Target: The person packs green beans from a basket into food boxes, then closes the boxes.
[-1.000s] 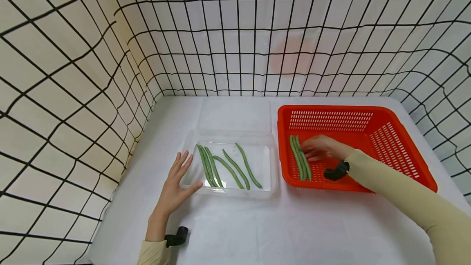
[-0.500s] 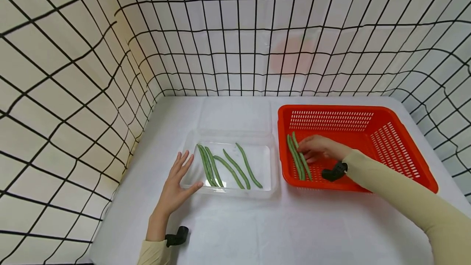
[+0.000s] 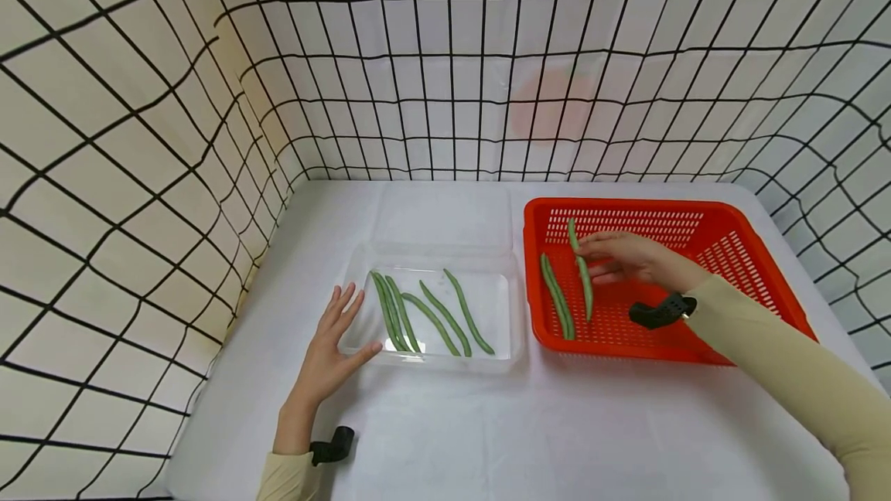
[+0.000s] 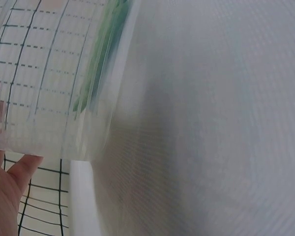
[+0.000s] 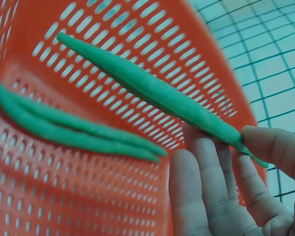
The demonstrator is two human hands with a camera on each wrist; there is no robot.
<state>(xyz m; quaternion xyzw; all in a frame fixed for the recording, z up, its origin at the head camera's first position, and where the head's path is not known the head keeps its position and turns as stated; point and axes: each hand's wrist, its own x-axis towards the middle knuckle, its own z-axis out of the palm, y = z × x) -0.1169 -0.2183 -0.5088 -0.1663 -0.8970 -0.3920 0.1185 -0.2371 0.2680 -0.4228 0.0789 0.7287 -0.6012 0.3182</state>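
In the head view my right hand [image 3: 629, 260] pinches one green bean [image 3: 585, 281] above the left part of the red basket [image 3: 668, 350]. The right wrist view shows thumb and fingers on that bean [image 5: 157, 93] near one end. Two more beans [image 5: 73, 130] lie side by side on the basket floor. My left hand [image 3: 327, 358], fingers spread, touches the left front corner of a clear plastic box [image 3: 511, 315]. Several beans [image 3: 468, 311] lie in the box. In the left wrist view, fingers [image 4: 25, 167] rest at the box's wall.
Behind the box its clear lid [image 3: 445, 219] lies open on the white table [image 3: 445, 431]. Black wire netting [image 3: 452, 80] stands along the back and both sides of the table.
My right hand has lifted one bean off the group in the basket and moved it back and to the right. The other two stay on the basket floor. My left hand has barely moved.
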